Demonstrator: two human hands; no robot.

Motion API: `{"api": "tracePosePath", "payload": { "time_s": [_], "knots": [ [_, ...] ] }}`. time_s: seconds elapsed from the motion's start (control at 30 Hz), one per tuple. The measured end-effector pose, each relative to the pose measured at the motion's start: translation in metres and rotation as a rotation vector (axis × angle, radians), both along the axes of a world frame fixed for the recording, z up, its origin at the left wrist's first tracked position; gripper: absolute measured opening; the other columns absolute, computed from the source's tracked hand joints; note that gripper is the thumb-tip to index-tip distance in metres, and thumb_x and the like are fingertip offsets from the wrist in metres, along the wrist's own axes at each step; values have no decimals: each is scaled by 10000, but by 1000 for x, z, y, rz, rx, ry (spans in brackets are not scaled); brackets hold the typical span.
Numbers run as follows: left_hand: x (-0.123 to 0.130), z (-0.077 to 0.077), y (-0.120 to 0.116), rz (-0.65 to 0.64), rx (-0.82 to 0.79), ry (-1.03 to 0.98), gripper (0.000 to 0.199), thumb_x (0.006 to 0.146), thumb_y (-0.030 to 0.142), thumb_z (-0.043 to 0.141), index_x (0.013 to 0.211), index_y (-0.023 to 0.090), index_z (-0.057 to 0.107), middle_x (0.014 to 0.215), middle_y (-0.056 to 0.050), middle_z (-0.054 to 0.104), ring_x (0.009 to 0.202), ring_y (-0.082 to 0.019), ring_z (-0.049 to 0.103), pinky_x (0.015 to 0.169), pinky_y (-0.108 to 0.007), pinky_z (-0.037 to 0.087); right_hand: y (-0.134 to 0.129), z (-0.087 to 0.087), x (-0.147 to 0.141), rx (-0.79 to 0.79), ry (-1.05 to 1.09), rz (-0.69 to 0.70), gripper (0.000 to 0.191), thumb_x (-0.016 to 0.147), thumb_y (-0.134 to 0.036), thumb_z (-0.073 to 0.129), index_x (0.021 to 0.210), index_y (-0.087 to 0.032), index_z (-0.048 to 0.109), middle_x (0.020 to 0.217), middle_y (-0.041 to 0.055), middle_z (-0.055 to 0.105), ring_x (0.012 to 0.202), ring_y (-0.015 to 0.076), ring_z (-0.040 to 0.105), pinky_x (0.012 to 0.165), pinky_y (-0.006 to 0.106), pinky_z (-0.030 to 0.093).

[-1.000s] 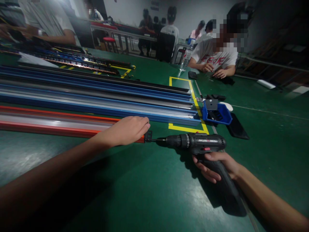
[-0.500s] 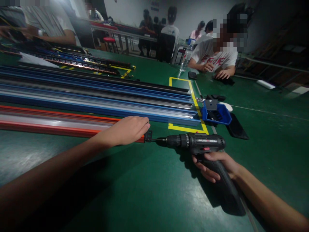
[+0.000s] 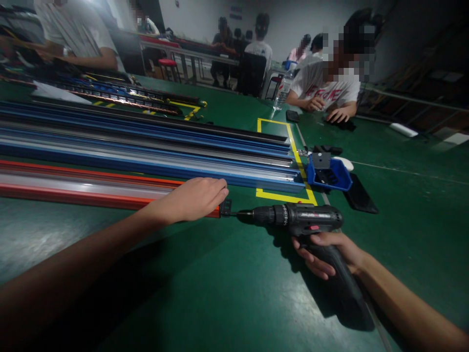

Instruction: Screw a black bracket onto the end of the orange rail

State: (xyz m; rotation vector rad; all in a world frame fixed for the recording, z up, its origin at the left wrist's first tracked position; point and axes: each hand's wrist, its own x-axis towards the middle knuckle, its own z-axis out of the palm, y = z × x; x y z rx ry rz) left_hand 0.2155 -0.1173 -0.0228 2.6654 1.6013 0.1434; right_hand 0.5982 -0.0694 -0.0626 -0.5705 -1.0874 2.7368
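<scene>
My right hand [image 3: 326, 254] is wrapped around the handle of a black cordless drill [image 3: 311, 215], which lies on its side low over the green table. Its thin bit points left and meets a small black end cap [image 3: 225, 208] at the end of an orange metal profile [image 3: 91, 188]. Over that same end, my left hand [image 3: 198, 197] is closed on the profile, its fingertips curled down beside the cap. The left fingers' undersides are hidden. Whether the bit sits in a screw is too small to tell.
Several blue and black profiles [image 3: 154, 151] lie beyond the orange one. Right of them are a blue bin [image 3: 331, 181] with black parts and a dark flat phone-like slab [image 3: 361, 194]. A water bottle [image 3: 284, 88] stands farther back, near a seated person [image 3: 326, 88].
Both hands, the drill and the orange profile keep practically the same positions. Only a very slight shift of the whole view shows.
</scene>
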Motion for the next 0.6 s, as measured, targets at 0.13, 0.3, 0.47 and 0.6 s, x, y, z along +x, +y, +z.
{"api": "tracePosePath", "payload": {
  "time_s": [0.13, 0.3, 0.47, 0.6],
  "knots": [
    [0, 0, 0, 4, 1, 8, 411, 1058, 320, 244, 1029, 154, 619, 982, -90, 664, 882, -217, 639, 801, -360, 477, 0, -1, 0, -12, -1, 1, 322, 951, -311, 569, 1129, -63, 674, 811, 54, 662, 432, 45, 542, 522, 214, 554],
    [-1, -1, 0, 2, 0, 5, 408, 1056, 325, 253, 1040, 149, 620, 985, -96, 666, 902, -227, 643, 820, -371, 482, -1, -1, 0, -10, 3, 1, 324, 947, -313, 578, 1125, -63, 680, 802, 54, 666, 429, 45, 541, 520, 213, 558],
    [0, 0, 0, 20, 8, 15, 408, 1058, 334, 252, 1037, 152, 617, 974, -92, 665, 893, -225, 644, 816, -368, 481, -1, 0, 1, -8, -13, -2, 321, 946, -307, 578, 1128, -62, 679, 803, 56, 665, 434, 49, 556, 517, 213, 556],
    [0, 0, 0, 8, 10, 25, 407, 1060, 323, 244, 1034, 153, 613, 971, -88, 659, 878, -218, 641, 805, -364, 482, 0, 0, 1, -10, -14, 1, 328, 948, -312, 574, 1127, -58, 676, 803, 56, 665, 436, 51, 562, 518, 217, 557]
  ]
}}
